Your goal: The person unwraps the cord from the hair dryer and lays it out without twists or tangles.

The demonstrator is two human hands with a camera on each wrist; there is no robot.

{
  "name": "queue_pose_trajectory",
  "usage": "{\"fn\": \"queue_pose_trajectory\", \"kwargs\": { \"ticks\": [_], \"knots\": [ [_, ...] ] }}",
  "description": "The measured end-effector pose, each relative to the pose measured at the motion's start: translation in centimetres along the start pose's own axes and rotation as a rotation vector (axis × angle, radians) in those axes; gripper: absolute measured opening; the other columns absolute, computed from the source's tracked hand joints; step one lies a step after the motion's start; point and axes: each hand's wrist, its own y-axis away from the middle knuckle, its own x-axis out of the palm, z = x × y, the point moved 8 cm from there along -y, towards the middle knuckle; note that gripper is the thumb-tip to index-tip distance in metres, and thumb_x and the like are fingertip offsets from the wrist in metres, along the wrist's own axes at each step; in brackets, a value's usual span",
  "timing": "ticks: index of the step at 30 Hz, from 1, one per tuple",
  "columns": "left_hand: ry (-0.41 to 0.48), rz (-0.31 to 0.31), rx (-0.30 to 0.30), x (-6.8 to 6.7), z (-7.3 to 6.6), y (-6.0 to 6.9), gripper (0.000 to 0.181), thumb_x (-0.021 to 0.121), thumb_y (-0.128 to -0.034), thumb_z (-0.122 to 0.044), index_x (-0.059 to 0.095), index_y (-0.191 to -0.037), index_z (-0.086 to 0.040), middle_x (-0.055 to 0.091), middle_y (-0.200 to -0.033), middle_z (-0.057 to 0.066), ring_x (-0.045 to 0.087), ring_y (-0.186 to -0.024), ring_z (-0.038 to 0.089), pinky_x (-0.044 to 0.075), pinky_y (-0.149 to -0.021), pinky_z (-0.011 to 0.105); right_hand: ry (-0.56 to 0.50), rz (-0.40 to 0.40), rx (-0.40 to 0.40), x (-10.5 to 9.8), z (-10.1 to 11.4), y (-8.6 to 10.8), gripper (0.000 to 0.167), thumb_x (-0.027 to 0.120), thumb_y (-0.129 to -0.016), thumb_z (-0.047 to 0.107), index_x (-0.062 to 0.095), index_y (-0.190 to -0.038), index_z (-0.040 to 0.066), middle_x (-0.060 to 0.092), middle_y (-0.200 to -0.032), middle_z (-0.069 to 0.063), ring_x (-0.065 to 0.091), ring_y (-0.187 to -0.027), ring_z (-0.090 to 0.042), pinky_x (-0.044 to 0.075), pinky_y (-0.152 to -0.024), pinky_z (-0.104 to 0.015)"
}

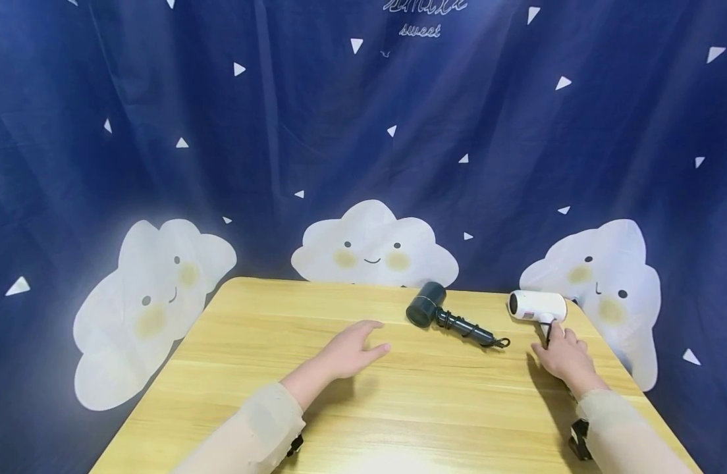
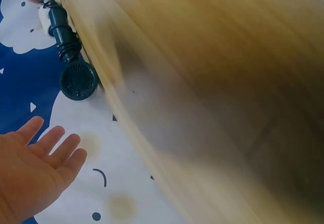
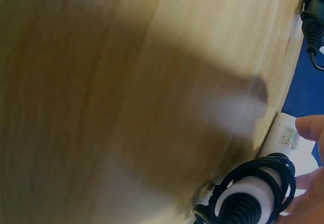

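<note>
A white hair dryer (image 1: pixel 538 307) with a dark cord wound around its handle (image 3: pixel 276 171) lies at the table's back right. My right hand (image 1: pixel 566 356) is at that handle; its thumb (image 3: pixel 310 128) and fingers are spread apart beside it, and any contact is hard to make out. Left of it lies a dark green hair dryer (image 1: pixel 427 305), its cord wrapped along the handle. My left hand (image 1: pixel 353 351) hovers over the middle of the table, fingers extended and holding nothing. In the left wrist view, the green dryer's round grille (image 2: pixel 79 80) shows beyond the fingertips.
Both dryers lie on a light wooden table (image 1: pixel 233 368), near its back edge. Behind it hangs a dark blue curtain (image 1: pixel 340 118) with white triangles and smiling clouds. A small black device (image 1: pixel 579 440) sits under the right wrist.
</note>
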Motion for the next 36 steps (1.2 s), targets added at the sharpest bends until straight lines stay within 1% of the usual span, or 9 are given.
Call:
{"fn": "queue_pose_trajectory", "kwargs": {
  "ticks": [6, 10, 14, 16, 23, 29, 33, 36],
  "knots": [
    [-0.002, -0.009, 0.012, 0.5, -0.2, -0.1, 0.063, 0.049, -0.1002, -0.056, 0.051, -0.145, -0.011, 0.05, -0.148, 0.01, 0.046, -0.137, 0.03, 0.036, -0.114, 0.047, -0.012, -0.004, 0.026, 0.2, -0.5, -0.3, 0.081, 0.052, -0.097, 0.034, 0.015, -0.145, -0.02, 0.027, -0.127, -0.05, 0.032, -0.11, -0.07, 0.039, -0.086, -0.075],
    [0.041, -0.003, 0.003, 0.6, -0.5, -0.1, 0.061, 0.051, -0.1008, -0.053, 0.052, -0.144, -0.009, 0.05, -0.147, 0.011, 0.046, -0.136, 0.031, 0.037, -0.113, 0.048, -0.014, -0.023, 0.041, 0.2, -0.8, -0.6, 0.08, 0.051, -0.097, 0.032, 0.014, -0.143, -0.023, 0.031, -0.121, -0.052, 0.037, -0.106, -0.069, 0.041, -0.085, -0.072],
    [0.066, 0.003, -0.016, 0.8, -0.7, -0.2, 0.066, 0.049, -0.0999, -0.058, 0.05, -0.146, -0.01, 0.049, -0.149, 0.01, 0.045, -0.137, 0.03, 0.037, -0.113, 0.048, -0.022, -0.037, 0.059, 0.1, -1.0, -0.7, 0.077, 0.051, -0.096, 0.028, 0.015, -0.141, -0.024, 0.034, -0.115, -0.051, 0.041, -0.101, -0.068, 0.042, -0.083, -0.068],
    [0.058, -0.001, -0.026, 0.9, -0.7, -0.4, 0.068, 0.047, -0.0991, -0.061, 0.049, -0.146, -0.011, 0.049, -0.149, 0.008, 0.045, -0.137, 0.029, 0.037, -0.113, 0.047, -0.026, -0.039, 0.07, 0.1, -1.1, -0.7, 0.076, 0.051, -0.096, 0.025, 0.014, -0.14, -0.024, 0.034, -0.114, -0.052, 0.042, -0.1, -0.068, 0.042, -0.082, -0.068],
    [0.062, -0.037, -0.036, 1.0, -1.1, -0.7, 0.063, 0.051, -0.1, -0.055, 0.051, -0.145, -0.01, 0.051, -0.147, 0.01, 0.047, -0.135, 0.03, 0.038, -0.113, 0.048, -0.036, -0.043, 0.095, 0.5, -1.5, -0.9, 0.068, 0.054, -0.095, 0.021, 0.018, -0.133, -0.024, 0.039, -0.106, -0.048, 0.048, -0.093, -0.065, 0.045, -0.073, -0.066],
    [0.059, -0.041, -0.048, 1.1, -1.3, -0.8, 0.066, 0.048, -0.0993, -0.059, 0.051, -0.145, -0.011, 0.05, -0.148, 0.008, 0.047, -0.135, 0.029, 0.038, -0.112, 0.047, -0.055, -0.049, 0.108, 0.8, -1.9, -1.4, 0.062, 0.054, -0.097, 0.02, 0.022, -0.128, -0.023, 0.04, -0.103, -0.046, 0.05, -0.091, -0.063, 0.046, -0.071, -0.064],
    [0.073, -0.041, -0.056, 1.1, -1.5, -0.7, 0.063, 0.05, -0.1001, -0.055, 0.051, -0.145, -0.01, 0.05, -0.149, 0.009, 0.047, -0.135, 0.03, 0.038, -0.112, 0.047, -0.044, -0.058, 0.121, 0.8, -1.9, -1.3, 0.055, 0.053, -0.097, 0.021, 0.031, -0.118, -0.025, 0.043, -0.101, -0.045, 0.052, -0.09, -0.06, 0.047, -0.07, -0.062],
    [0.083, -0.045, -0.062, 1.2, -1.6, -0.6, 0.061, 0.052, -0.1003, -0.052, 0.051, -0.145, -0.01, 0.05, -0.148, 0.009, 0.048, -0.134, 0.031, 0.039, -0.111, 0.049, -0.029, -0.065, 0.115, 0.7, -1.9, -1.2, 0.05, 0.052, -0.097, 0.02, 0.037, -0.11, -0.026, 0.045, -0.097, -0.044, 0.054, -0.087, -0.056, 0.048, -0.069, -0.059]
  ]
}}
